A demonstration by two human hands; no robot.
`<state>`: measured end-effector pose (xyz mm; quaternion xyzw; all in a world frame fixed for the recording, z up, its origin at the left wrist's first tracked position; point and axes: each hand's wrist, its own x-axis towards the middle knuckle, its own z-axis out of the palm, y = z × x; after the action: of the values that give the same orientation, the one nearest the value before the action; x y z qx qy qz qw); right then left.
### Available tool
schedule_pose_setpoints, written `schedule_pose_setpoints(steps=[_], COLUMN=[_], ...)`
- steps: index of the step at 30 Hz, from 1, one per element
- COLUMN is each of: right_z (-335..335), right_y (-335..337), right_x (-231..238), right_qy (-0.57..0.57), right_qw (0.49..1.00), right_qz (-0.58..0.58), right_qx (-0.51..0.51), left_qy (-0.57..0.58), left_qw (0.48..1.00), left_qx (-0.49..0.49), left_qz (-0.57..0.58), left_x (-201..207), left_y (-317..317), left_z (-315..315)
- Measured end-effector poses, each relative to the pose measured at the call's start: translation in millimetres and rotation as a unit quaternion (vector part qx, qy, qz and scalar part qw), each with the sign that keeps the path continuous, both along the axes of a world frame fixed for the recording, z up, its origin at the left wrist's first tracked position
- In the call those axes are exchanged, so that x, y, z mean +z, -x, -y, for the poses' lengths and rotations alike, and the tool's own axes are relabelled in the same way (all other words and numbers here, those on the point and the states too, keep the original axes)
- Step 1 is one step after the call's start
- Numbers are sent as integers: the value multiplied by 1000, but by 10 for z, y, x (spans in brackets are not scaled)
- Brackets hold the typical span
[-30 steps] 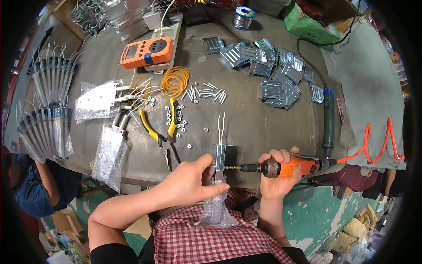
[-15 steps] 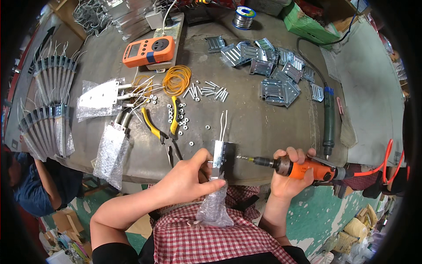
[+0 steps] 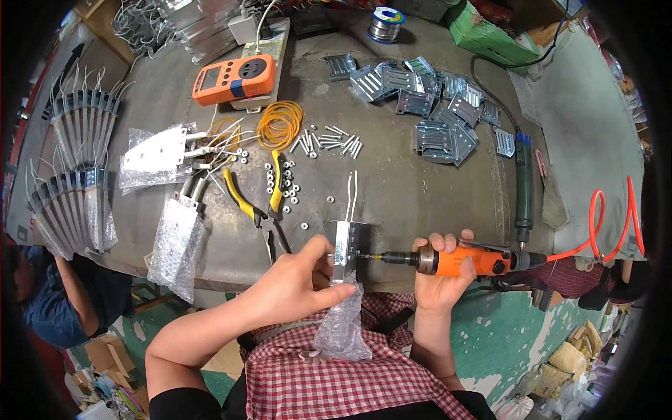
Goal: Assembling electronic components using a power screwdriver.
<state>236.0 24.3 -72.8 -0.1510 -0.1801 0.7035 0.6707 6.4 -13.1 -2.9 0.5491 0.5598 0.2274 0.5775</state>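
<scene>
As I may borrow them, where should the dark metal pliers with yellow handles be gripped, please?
Probably by the left yellow handle, from above and left: the pliers lie spread open, and small round silvery washers crowd the right handle.

The left hand (image 3: 299, 281) grips a wire-tailed metal part (image 3: 342, 241) partly sleeved in bubble wrap (image 3: 342, 326). The right hand (image 3: 439, 285) holds an orange air drill (image 3: 453, 262), its bit at the part's side facing that hand. Yellow-handled pliers (image 3: 257, 217) lie just beyond the left hand, screws (image 3: 348, 144) farther out; stamped metal brackets (image 3: 434, 138) are heaped well beyond the right hand.
</scene>
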Motion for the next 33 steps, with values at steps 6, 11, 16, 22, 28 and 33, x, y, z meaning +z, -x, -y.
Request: schedule_pose_setpoints(steps=[6, 11, 16, 22, 28, 33], right_z=[-4, 10, -106, -88, 51, 34], right_y=[-13, 51, 90, 8, -85, -116], right_x=[-7, 11, 245, 610, 162, 0], right_qy=[16, 3, -42, -71, -20, -1], right_qw=[999, 999, 996, 978, 995, 995], right_qz=[5, 31, -16, -186, -88, -93], right_qx=[-34, -26, -73, -61, -43, -47], left_qy=[30, 1, -165, -561, -455, -472], left_qw=[999, 1000, 979, 814, 873, 822], left_qx=[-17, 7, -11, -14, -31, -39], left_qz=[-30, 12, -115, -151, -170, -315], left_x=[60, -51, 200, -30, -403, -300], left_y=[22, 18, -87, -166, -179, 205], left_z=[-49, 14, 4, -186, -81, -373])
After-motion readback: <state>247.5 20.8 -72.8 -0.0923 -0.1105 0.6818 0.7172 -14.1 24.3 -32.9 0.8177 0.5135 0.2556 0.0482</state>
